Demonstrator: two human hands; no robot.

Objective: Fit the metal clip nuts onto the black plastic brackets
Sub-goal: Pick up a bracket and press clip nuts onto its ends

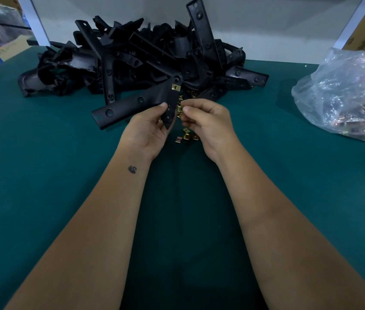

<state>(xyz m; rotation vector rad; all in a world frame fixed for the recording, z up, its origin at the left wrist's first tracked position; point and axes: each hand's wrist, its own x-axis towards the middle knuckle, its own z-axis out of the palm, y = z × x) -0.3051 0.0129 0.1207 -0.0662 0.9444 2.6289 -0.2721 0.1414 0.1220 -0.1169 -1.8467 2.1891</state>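
Two hands meet at mid-frame. The left hand (149,128) grips a black bracket (136,104), tilting its tab toward the other hand for access. The right hand (204,121) pinches a clip nut (179,108) at that tab's edge. One fitted nut (176,87) sits higher up. Loose nuts (186,137) lie on the table (42,175); beyond, the bracket pile (132,57) waits.

Bracket (132,106) at frame centre, one clip nut (176,87) fitted.
Black, angled, raised; gold loose clip nuts (187,137) below; bracket pile (141,57) upper centre.
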